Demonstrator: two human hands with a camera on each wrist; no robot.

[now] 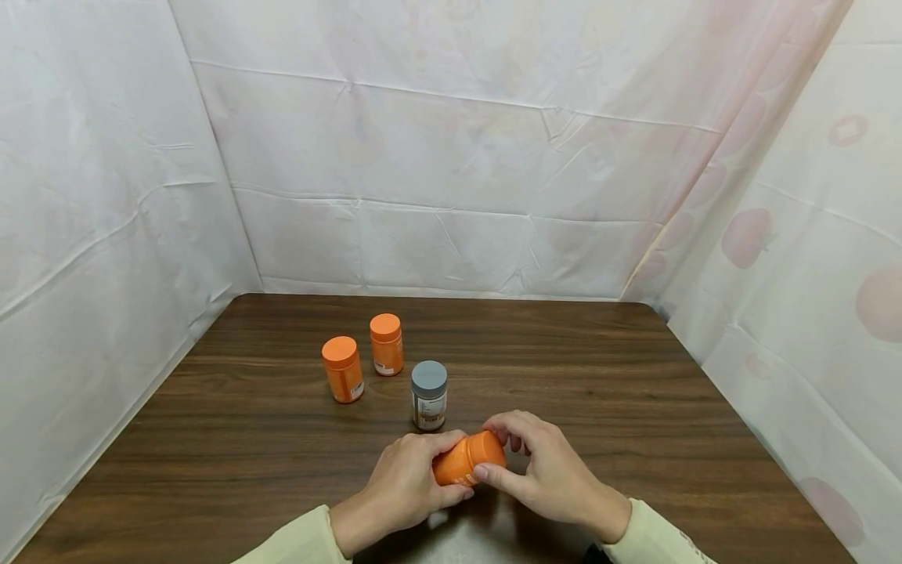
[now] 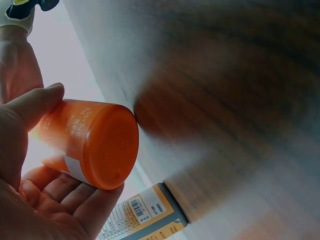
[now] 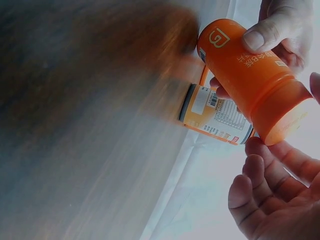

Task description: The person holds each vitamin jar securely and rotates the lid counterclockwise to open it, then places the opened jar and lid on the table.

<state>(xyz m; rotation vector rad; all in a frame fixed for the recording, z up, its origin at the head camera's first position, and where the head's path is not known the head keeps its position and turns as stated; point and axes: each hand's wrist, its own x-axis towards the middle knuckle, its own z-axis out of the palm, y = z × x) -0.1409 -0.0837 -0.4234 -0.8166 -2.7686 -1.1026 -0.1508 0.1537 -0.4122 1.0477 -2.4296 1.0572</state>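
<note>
1. The held bottle, orange all over, is between the two hands at the near side of the table, tilted well over with its cap toward the right hand.
2. The left hand grips its body, thumb on one side and fingers on the other.
3. The right hand pinches the cap lightly, its thumb and fingertips at opposite edges.
4. The cap is on. Whether it is tight or loose, I cannot tell, so the work on this bottle looks partway through at most.
5. Three more stand upright, capped and untouched: the grey bottle just beyond the left hand, the left orange bottle and the far orange bottle behind it to the left. Any work on these would seem to remain.
6. The table is dark brown wood grain with rounded far corners; pale glare lies by the hands.
7. Creased white sheets hang at the back, left and right; the right sheet bears faint reddish prints.
</note>
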